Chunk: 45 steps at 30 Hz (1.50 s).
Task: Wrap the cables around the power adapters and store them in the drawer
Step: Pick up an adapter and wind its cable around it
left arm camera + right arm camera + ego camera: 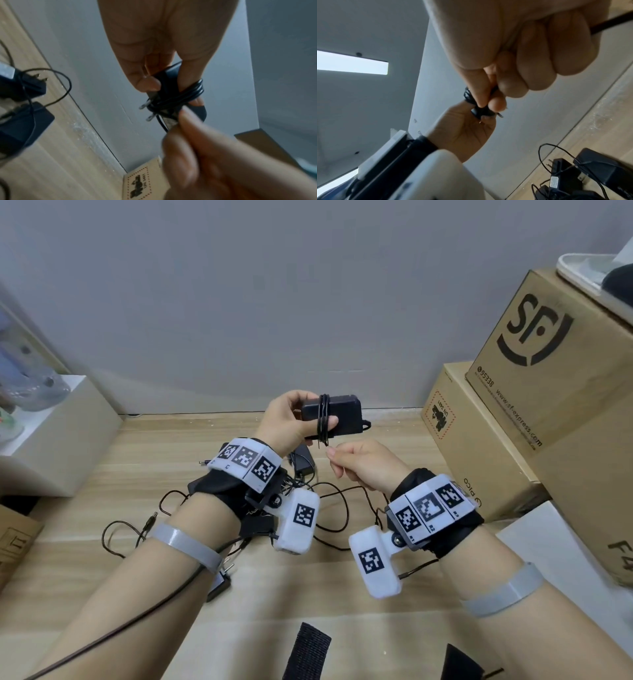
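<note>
Holding a black power adapter (337,415) up in the air above the wooden floor (342,594), the left hand (287,422) grips one end of the block, thumb on the near side, fingers curled behind. Several turns of thin black cable (323,419) sit wound around the adapter's middle, and one left finger lies under the turns. Left wrist view: two metal plug pins (145,112) stick out of the adapter's side, just beside the wound cable.

Right hand (359,463): fingers clenched, thumb and forefinger pinching the free run of the same cable just below the adapter. The cable leaves the back of the fist and drops to the floor. Right wrist view confirms the pinch right at the adapter's edge; the two hands are nearly touching.

On the floor beneath the hands: a loose pile of other black adapters (303,462) with tangled cables (335,508), some partly hidden by the wrists. One barrel plug (150,522) lies at the left of the pile. Another plug block (221,583) shows just under the left forearm.

Surroundings: stacked cardboard boxes (555,364) at right against the grey wall (274,285); a white block (65,433) at left. Two black straps (308,652) lie at the bottom edge of the head view.

No drawer identifiable in any view.
</note>
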{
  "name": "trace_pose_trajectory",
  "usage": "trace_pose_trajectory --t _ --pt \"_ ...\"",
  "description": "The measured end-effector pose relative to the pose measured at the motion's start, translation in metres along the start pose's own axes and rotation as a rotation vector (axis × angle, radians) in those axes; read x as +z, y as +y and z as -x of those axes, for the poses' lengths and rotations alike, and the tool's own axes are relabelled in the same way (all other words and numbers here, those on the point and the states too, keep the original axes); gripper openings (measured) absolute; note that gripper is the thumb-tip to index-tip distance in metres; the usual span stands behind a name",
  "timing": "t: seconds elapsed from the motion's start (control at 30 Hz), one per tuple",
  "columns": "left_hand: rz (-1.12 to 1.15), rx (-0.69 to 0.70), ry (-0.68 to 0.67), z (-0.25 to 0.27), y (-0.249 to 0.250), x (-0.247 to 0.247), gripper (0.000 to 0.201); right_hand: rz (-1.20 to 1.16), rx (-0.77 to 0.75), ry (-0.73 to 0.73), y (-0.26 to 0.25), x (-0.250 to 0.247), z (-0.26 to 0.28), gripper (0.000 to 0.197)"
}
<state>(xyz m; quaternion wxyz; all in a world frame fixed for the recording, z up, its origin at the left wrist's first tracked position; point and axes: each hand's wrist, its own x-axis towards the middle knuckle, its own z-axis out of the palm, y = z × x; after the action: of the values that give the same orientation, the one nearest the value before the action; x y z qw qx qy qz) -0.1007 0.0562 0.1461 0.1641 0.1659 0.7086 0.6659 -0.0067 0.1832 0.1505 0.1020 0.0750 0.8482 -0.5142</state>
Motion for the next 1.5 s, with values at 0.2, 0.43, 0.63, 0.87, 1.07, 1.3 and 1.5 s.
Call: trace_pose_trajectory --t 0.2,0.43,0.63,0.87,1.07,1.3,1.5 --pt "-0.385 0.14 -0.035 -0.001 -0.007 -0.002 0.037 0.192 -0.126 0.194 -0.01 -0.011 0.005 0.034" --pt "-0.451 0.003 -0.344 0.004 -0.002 -0.008 0.046 0.089 -0.155 0.379 -0.008 -0.026 -0.001 0.02" --pt "-0.133 -0.067 -0.476 0.013 0.001 -0.008 0.046 -0.09 -0.188 0.424 0.009 -0.028 -0.007 0.014" --pt "0.298 -0.082 -0.328 0.018 0.007 0.005 0.032 -0.114 -0.037 0.357 0.017 -0.019 -0.013 0.036" --pt "0.239 -0.028 -0.098 0.011 0.007 0.011 0.031 -0.002 -0.061 0.161 0.019 0.007 -0.009 0.025" --pt "0.013 0.039 0.006 0.009 -0.001 0.01 0.033 0.132 -0.057 0.086 0.015 0.007 -0.004 0.026" --pt "0.068 -0.048 0.007 0.008 -0.008 0.007 0.03 0.103 -0.093 0.095 0.015 0.006 -0.003 0.026"
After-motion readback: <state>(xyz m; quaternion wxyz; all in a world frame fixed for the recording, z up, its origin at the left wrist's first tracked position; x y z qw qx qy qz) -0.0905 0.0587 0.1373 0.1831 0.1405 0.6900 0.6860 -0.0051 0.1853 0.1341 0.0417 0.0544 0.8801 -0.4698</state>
